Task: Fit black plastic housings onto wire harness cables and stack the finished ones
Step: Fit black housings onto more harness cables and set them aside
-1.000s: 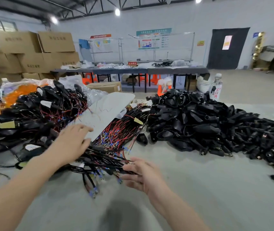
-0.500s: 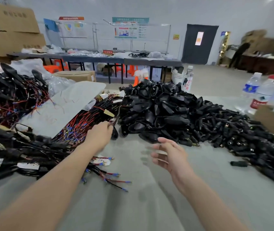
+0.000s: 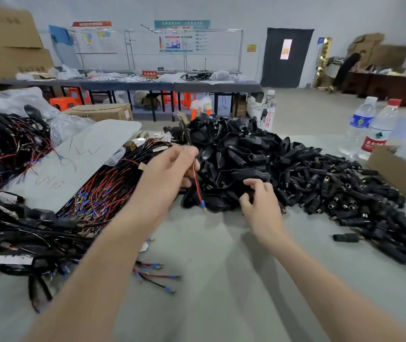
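Half a second ago the left hand (image 3: 169, 169) was down on the loose bundle of wires (image 3: 103, 193); now it is raised above it, finger and thumb pinching one wire harness cable (image 3: 198, 186), whose thin red lead hangs down to a small blue and brass tip just above the table. The right hand (image 3: 261, 206), which was spread in the air, has reached the near edge of the heap of housings (image 3: 234, 149), and its fingers and thumb curl round one black housing (image 3: 248, 193) there. The table (image 3: 209, 255) is smooth, matt grey. The loose bundle, red and black strands with paper tags, lies to the left, beside a pale rounded board (image 3: 86, 154), and a tangled stack of fitted harnesses (image 3: 7, 144) sits further left. The glossy, hollow, tapered housings merge on the right into a spread of small black barrel-shaped plugs (image 3: 345, 188). Behind those stand two clear water bottles (image 3: 369, 129) and an open cardboard box (image 3: 399, 174). Farther off are long dark work tables (image 3: 147, 83), orange stools (image 3: 61, 101), stacked cartons (image 3: 7, 45), wall posters, a dark doorway (image 3: 287, 58) and a person (image 3: 347, 67) bent over a bench.
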Action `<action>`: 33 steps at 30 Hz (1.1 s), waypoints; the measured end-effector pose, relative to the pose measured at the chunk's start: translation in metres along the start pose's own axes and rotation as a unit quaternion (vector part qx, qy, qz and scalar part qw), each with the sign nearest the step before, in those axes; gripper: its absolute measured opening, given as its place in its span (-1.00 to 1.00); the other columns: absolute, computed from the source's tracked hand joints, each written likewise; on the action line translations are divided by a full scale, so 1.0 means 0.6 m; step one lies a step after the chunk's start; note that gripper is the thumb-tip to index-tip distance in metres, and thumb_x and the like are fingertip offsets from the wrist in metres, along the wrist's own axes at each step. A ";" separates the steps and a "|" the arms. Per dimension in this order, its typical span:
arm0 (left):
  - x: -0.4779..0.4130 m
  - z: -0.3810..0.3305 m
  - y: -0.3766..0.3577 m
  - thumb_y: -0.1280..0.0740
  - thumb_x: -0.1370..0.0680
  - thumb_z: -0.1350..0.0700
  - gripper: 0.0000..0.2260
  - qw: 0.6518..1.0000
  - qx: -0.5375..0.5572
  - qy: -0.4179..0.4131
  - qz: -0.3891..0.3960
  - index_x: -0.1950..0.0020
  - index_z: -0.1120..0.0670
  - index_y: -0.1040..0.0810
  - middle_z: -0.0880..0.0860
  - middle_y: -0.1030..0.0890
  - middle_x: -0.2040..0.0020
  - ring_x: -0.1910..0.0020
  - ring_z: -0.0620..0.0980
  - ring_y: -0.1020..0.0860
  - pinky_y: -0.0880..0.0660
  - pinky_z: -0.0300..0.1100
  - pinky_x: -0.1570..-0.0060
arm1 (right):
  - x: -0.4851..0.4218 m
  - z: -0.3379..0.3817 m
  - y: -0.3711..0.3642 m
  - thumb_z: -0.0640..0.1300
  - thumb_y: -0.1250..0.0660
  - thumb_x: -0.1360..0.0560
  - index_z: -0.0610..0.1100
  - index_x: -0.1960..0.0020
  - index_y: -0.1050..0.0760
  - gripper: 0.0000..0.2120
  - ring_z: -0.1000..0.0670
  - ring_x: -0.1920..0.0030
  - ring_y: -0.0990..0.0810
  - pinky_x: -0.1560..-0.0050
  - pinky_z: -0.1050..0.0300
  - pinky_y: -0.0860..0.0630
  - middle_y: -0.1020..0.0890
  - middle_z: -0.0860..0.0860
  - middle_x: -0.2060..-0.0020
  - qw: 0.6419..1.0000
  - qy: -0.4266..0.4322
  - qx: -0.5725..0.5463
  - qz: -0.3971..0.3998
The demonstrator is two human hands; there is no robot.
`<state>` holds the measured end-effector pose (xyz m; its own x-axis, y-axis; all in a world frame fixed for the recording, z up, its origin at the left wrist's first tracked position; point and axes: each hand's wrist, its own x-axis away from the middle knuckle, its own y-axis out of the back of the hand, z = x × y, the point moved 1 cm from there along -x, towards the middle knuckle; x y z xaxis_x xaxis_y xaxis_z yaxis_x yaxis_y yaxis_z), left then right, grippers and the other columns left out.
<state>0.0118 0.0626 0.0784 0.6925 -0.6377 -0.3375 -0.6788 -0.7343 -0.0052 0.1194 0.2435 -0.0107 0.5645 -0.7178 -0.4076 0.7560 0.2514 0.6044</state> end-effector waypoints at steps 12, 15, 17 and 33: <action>0.096 0.165 -0.041 -0.27 -0.64 0.20 -0.84 0.977 0.047 0.122 -0.170 0.14 0.14 -0.46 -0.08 -0.52 0.43 0.42 -0.13 -0.45 -0.41 -0.32 0.43 | -0.052 0.019 -0.067 -0.01 -0.25 -0.62 -0.04 -0.44 -0.33 -0.59 -0.13 -0.23 -0.47 -0.16 0.00 -0.32 -0.52 -0.01 -0.25 0.930 0.187 0.315 0.041; 0.093 0.167 -0.038 -0.27 -0.63 0.21 -0.88 0.974 0.056 0.137 -0.170 0.10 0.15 -0.51 -0.08 -0.59 0.39 0.43 -0.17 -0.49 -0.43 -0.31 0.43 | -0.051 0.022 -0.061 -0.03 -0.25 -0.62 -0.05 -0.37 -0.41 -0.66 -0.12 -0.21 -0.46 -0.17 0.00 -0.32 -0.52 -0.02 -0.20 0.928 0.198 0.313 0.047; 0.094 0.166 -0.036 -0.28 -0.63 0.19 -0.89 0.974 0.066 0.141 -0.166 0.08 0.12 -0.54 -0.06 -0.62 0.35 0.42 -0.15 -0.51 -0.44 -0.29 0.42 | -0.046 0.028 -0.047 -0.01 -0.25 -0.61 -0.07 -0.33 -0.46 -0.68 -0.13 -0.21 -0.46 -0.18 0.00 -0.32 -0.54 -0.03 -0.16 0.925 0.208 0.313 0.048; 0.134 0.128 -0.090 -0.30 -0.63 0.21 -0.90 0.985 0.130 0.104 -0.043 0.01 0.13 -0.61 0.16 -0.70 0.11 0.20 0.04 -0.63 -0.54 -0.17 0.30 | 0.134 -0.060 0.097 0.10 -0.35 -0.50 -0.25 -0.03 -0.67 -0.59 -0.24 -0.14 -0.67 0.00 0.12 -0.65 -0.67 -0.30 -0.08 0.716 -0.286 -0.631 0.087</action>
<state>0.0858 0.0689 -0.0207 0.7666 -0.6297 -0.1257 -0.6368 -0.7204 -0.2746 0.2209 0.2239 -0.0329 0.7319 -0.6616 0.1632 0.5912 0.4974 -0.6348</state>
